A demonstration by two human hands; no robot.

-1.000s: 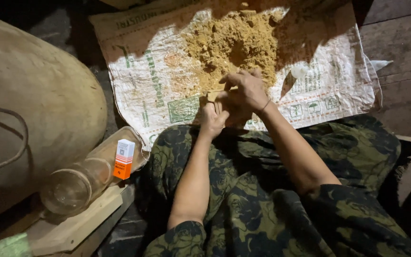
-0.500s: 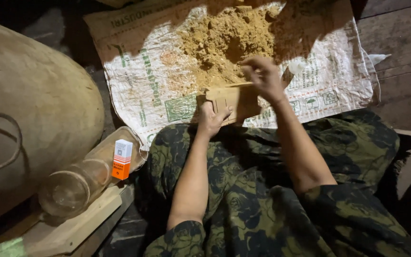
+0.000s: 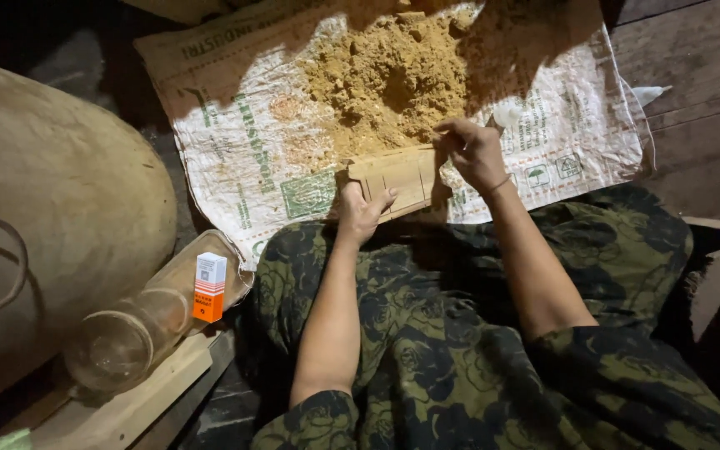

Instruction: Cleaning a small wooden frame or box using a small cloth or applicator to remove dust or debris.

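wooden mould [image 3: 397, 177]: at near edge of sand heap [image 3: 385, 79], on printed sack [image 3: 243, 158] | left hand [image 3: 362, 212]: closed over mould's near-left corner | right hand [image 3: 474, 152]: fingers pinched at its right end, contents unclear | risk: uneven grip could tilt mould, spilling sand beyond the sack.

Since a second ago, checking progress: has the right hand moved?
Yes. The right hand went from touching the left hand toward the sand pile.

Orange-white carton [image 3: 209, 286], printed white sack [image 3: 243, 158]
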